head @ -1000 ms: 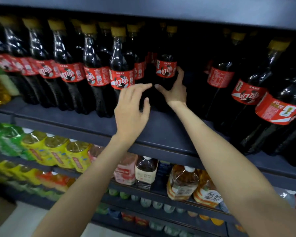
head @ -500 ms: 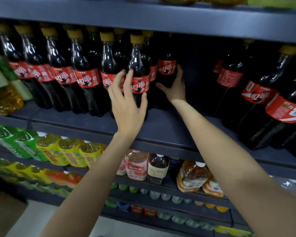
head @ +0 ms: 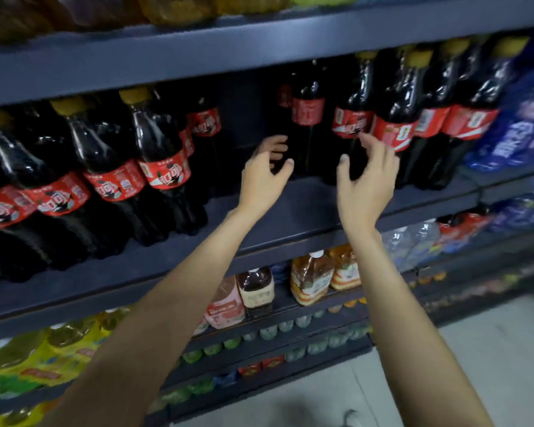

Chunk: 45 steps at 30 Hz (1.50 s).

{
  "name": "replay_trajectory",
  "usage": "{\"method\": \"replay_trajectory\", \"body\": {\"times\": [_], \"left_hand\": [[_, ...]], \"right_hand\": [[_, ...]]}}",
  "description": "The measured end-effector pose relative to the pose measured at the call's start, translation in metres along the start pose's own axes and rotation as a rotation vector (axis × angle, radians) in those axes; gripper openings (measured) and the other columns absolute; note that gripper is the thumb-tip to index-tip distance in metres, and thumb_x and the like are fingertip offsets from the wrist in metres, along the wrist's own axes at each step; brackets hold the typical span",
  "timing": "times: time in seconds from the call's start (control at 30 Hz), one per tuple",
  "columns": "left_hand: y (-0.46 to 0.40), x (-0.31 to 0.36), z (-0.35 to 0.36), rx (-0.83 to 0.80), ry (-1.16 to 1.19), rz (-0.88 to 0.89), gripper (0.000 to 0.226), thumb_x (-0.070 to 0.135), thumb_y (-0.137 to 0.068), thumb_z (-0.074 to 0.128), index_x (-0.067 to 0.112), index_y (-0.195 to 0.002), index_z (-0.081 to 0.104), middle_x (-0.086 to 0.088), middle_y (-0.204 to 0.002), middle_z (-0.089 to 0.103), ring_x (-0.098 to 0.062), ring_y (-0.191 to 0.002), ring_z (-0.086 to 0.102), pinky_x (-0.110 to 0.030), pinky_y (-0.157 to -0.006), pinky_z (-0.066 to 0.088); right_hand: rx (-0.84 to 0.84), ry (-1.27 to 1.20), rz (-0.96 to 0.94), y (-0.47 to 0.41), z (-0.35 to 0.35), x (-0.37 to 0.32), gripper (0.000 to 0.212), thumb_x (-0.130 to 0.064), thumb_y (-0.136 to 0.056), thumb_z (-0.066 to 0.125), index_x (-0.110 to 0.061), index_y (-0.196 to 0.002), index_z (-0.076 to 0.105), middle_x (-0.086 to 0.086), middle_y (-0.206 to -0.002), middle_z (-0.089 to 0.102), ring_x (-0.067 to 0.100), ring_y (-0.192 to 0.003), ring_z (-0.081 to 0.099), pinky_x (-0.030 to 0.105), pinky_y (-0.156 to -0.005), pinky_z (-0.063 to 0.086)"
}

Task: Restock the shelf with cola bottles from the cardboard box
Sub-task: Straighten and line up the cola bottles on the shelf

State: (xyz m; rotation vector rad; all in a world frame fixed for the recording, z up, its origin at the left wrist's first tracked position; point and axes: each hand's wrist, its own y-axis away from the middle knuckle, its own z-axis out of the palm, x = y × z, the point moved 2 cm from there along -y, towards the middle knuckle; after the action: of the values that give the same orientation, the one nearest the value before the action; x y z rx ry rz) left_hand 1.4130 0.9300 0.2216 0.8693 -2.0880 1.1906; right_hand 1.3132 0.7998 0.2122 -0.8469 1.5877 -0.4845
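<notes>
Both hands are reaching into the shelf (head: pixel 290 208) with fingers spread and gripping nothing: the left hand (head: pixel 264 171) is nearing a cola bottle (head: pixel 305 124) set back in the gap, the right hand (head: pixel 366 177) is in front of the next bottle (head: pixel 352 131). They seem to be lining up bottles so the labels face out. Cola is filling the shelf on either side of the gap. The box is not in view.

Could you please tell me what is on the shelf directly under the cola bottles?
Under the cola shelf stand yellow-green drink bottles, pink and brown bottles, amber bottles and clear bottles; the left forearm covers some.
</notes>
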Motion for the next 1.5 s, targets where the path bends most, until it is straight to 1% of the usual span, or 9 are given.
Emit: {"method": "replay_trajectory", "body": {"times": [0.1, 0.17, 0.37, 0.53, 0.67, 0.77, 0.93, 1.2, 1.5], "left_hand": [[-0.020, 0.002, 0.027, 0.006, 0.038, -0.080, 0.048, 0.018, -0.086, 0.066, 0.014, -0.130, 0.047, -0.002, -0.123, 0.056, -0.011, -0.105, 0.055, -0.031, -0.093, 0.048], [-0.028, 0.012, 0.047, 0.000, 0.046, -0.074, 0.051, 0.017, -0.084, 0.068, 0.012, -0.130, 0.046, -0.005, -0.126, 0.055, -0.012, -0.105, 0.055, -0.035, -0.094, 0.048], [-0.042, 0.031, 0.113, -0.062, 0.012, -0.162, 0.084, 0.025, -0.078, 0.075, 0.013, -0.145, 0.026, -0.013, -0.139, 0.044, -0.026, -0.122, 0.049, -0.032, -0.097, 0.041], [-0.030, 0.029, 0.111, 0.075, -0.098, -0.170, 0.081, 0.041, -0.078, 0.072, 0.019, -0.143, 0.029, -0.007, -0.130, 0.056, -0.027, -0.114, 0.057, -0.037, -0.089, 0.047], [0.013, 0.014, 0.064, 0.192, -0.051, -0.213, 0.088, 0.052, -0.073, 0.073, 0.026, -0.145, 0.029, 0.003, -0.134, 0.055, -0.019, -0.119, 0.055, -0.043, -0.094, 0.049], [0.028, 0.000, 0.020, 0.290, -0.122, -0.251, 0.089, 0.051, -0.076, 0.072, 0.024, -0.147, 0.026, 0.001, -0.133, 0.056, -0.019, -0.118, 0.055, -0.042, -0.094, 0.049], [0.025, -0.021, -0.024, 0.380, -0.243, -0.323, 0.090, 0.044, -0.082, 0.069, 0.021, -0.150, 0.015, -0.008, -0.131, 0.056, -0.032, -0.103, 0.062, -0.044, -0.090, 0.051], [0.014, -0.024, -0.030, 0.513, -0.465, -0.391, 0.083, 0.027, -0.092, 0.059, 0.009, -0.151, 0.003, -0.018, -0.142, 0.040, -0.034, -0.130, 0.041, -0.043, -0.095, 0.043], [0.021, -0.028, -0.025, 0.497, -0.479, -0.337, 0.093, 0.008, -0.085, 0.065, 0.011, -0.151, -0.001, -0.018, -0.147, 0.033, -0.034, -0.133, 0.037, -0.038, -0.107, 0.033]], "right_hand": [[0.045, 0.068, 0.121, -0.013, -0.016, 0.026, 0.054, -0.026, -0.082, 0.064, -0.009, -0.131, 0.048, 0.013, -0.124, 0.049, 0.028, -0.113, 0.046, 0.039, -0.093, 0.043], [-0.035, 0.056, 0.188, -0.022, -0.020, 0.038, 0.066, -0.030, -0.080, 0.069, -0.010, -0.137, 0.040, 0.013, -0.128, 0.046, 0.030, -0.116, 0.047, 0.044, -0.093, 0.045], [-0.260, 0.055, 0.243, -0.037, -0.026, 0.051, 0.079, -0.029, -0.082, 0.072, -0.017, -0.145, 0.026, 0.005, -0.137, 0.050, 0.026, -0.121, 0.052, 0.038, -0.087, 0.044], [-0.300, -0.008, 0.226, -0.038, -0.035, 0.053, 0.079, -0.032, -0.073, 0.080, -0.025, -0.137, 0.035, -0.002, -0.125, 0.060, 0.020, -0.112, 0.058, 0.032, -0.083, 0.044], [-0.409, -0.053, 0.206, -0.026, -0.038, 0.036, 0.079, -0.039, -0.069, 0.081, -0.030, -0.134, 0.037, -0.004, -0.116, 0.063, 0.009, -0.090, 0.056, 0.036, -0.080, 0.046], [-0.494, -0.109, 0.224, -0.016, -0.022, 0.015, 0.079, -0.040, -0.069, 0.081, -0.031, -0.134, 0.037, -0.006, -0.114, 0.063, 0.006, -0.081, 0.055, 0.041, -0.083, 0.049], [-0.602, -0.192, 0.225, 0.001, 0.011, -0.016, 0.080, -0.036, -0.069, 0.082, -0.028, -0.134, 0.036, -0.003, -0.115, 0.063, 0.012, -0.088, 0.060, 0.042, -0.087, 0.049], [-0.718, -0.276, 0.157, 0.009, 0.047, -0.040, 0.079, -0.029, -0.070, 0.083, -0.023, -0.133, 0.036, -0.005, -0.111, 0.062, -0.001, -0.076, 0.054, 0.037, -0.087, 0.050], [-0.752, -0.292, 0.146, 0.006, 0.070, -0.044, 0.081, -0.032, -0.069, 0.082, -0.024, -0.134, 0.034, 0.002, -0.121, 0.062, 0.020, -0.102, 0.061, 0.043, -0.091, 0.050]]}}
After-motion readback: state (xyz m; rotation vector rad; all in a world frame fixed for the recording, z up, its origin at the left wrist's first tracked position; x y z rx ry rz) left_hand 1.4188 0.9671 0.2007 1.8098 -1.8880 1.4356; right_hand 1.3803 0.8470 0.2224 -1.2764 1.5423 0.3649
